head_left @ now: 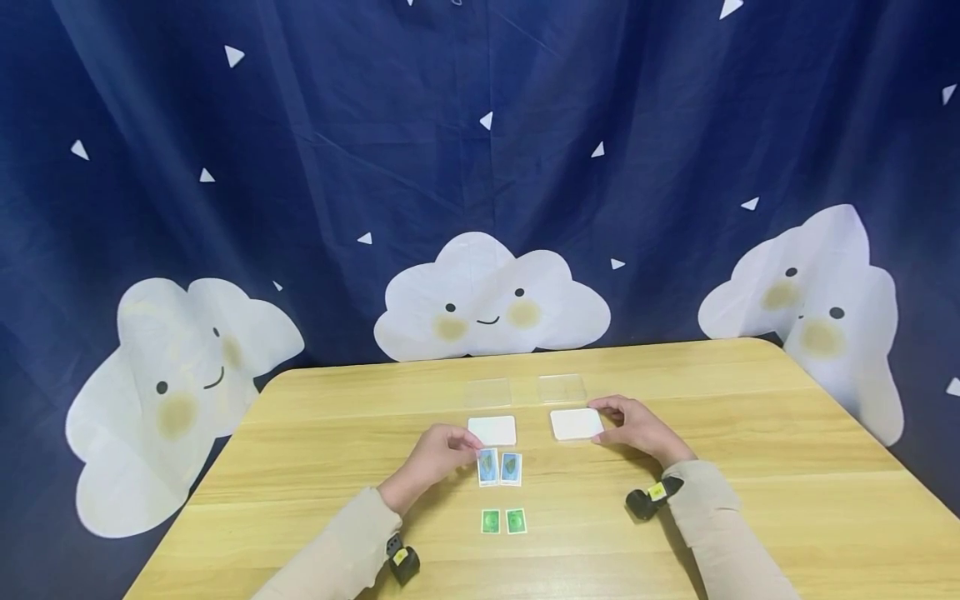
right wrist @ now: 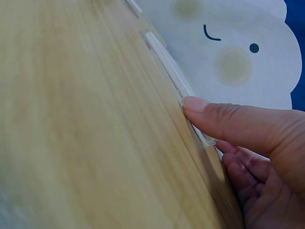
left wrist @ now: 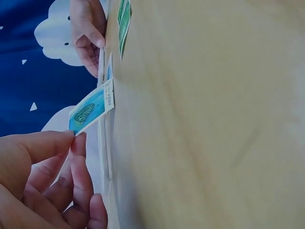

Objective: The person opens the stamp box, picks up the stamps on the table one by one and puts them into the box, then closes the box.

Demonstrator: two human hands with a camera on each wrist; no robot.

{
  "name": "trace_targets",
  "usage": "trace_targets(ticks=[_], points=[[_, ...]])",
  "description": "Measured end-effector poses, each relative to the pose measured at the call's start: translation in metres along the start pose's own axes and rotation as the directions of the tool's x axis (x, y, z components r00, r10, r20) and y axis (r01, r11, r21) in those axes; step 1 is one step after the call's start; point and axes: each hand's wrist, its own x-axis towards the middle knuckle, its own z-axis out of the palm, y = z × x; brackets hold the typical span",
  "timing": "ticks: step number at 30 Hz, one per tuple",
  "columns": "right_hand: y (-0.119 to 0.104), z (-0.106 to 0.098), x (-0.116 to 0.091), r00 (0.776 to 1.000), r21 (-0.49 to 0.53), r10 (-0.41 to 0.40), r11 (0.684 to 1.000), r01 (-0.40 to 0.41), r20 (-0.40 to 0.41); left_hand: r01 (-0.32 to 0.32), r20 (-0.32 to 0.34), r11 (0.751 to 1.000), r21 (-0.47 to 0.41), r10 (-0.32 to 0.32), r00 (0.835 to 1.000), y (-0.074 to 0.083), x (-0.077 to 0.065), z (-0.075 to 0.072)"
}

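Note:
My left hand [head_left: 441, 454] pinches a blue postage stamp [left wrist: 90, 110] by one corner between thumb and forefinger; the stamp is tilted up in the left wrist view. Beside it in the head view lies a second blue stamp [head_left: 512, 469]. Just behind them is a shallow clear box with a white card [head_left: 492, 430] in it. With thumb and fingers on its right end, my right hand [head_left: 633, 427] grips another such clear box [right wrist: 167, 67], whose white insert [head_left: 576, 423] faces up. Its fingertips are partly hidden behind the box in the right wrist view.
Two small green stamps, a left one [head_left: 491, 522] and a right one [head_left: 516, 521], lie nearer the front. Two clear plastic lids, one on the left [head_left: 488, 392] and one on the right [head_left: 562, 388], lie farther back on the wooden table [head_left: 300, 467]. A dark blue curtain [head_left: 420, 150] hangs behind.

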Motion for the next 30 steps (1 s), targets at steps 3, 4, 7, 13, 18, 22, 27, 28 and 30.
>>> trace_targets(ticks=[3, 4, 7, 13, 18, 22, 27, 28, 30], points=[[0.001, 0.000, 0.000, 1.000, -0.008, -0.001, 1.000, 0.001, -0.004, 0.005, -0.011, 1.000, -0.012, -0.005, 1.000, 0.002, 0.001, 0.000], [0.001, 0.000, 0.000, 1.000, -0.008, -0.001, 1.000, 0.001, -0.005, 0.004, -0.015, 1.000, -0.019, -0.004, 1.000, 0.003, 0.001, 0.000], [0.001, 0.000, -0.001, 1.000, -0.010, -0.002, 1.000, 0.002, -0.005, -0.001, -0.024, 0.999, -0.033, 0.000, 1.000, 0.004, 0.002, 0.000], [0.001, 0.000, 0.000, 1.000, -0.013, 0.004, 1.000, -0.004, 0.000, 0.016, -0.016, 0.998, -0.067, -0.017, 1.000, 0.004, 0.007, 0.003], [0.000, -0.001, 0.000, 1.000, -0.005, -0.004, 1.000, 0.004, -0.003, 0.008, -0.021, 0.996, -0.084, -0.010, 1.000, 0.006, 0.012, 0.005], [0.000, -0.001, 0.000, 1.000, -0.002, -0.001, 1.000, 0.001, -0.001, 0.001, -0.025, 0.996, -0.086, -0.003, 1.000, 0.010, 0.016, 0.008], [0.000, -0.001, 0.000, 1.000, 0.007, 0.002, 1.000, -0.002, 0.001, -0.016, -0.035, 0.995, -0.096, 0.012, 0.999, 0.016, 0.021, 0.013], [0.000, -0.001, 0.000, 1.000, 0.010, 0.002, 1.000, -0.002, 0.001, -0.017, -0.037, 0.995, -0.099, 0.014, 0.999, 0.018, 0.022, 0.015], [0.001, -0.001, 0.000, 1.000, 0.009, -0.001, 1.000, 0.001, 0.002, -0.018, -0.042, 0.994, -0.109, 0.014, 0.999, 0.021, 0.024, 0.017]])
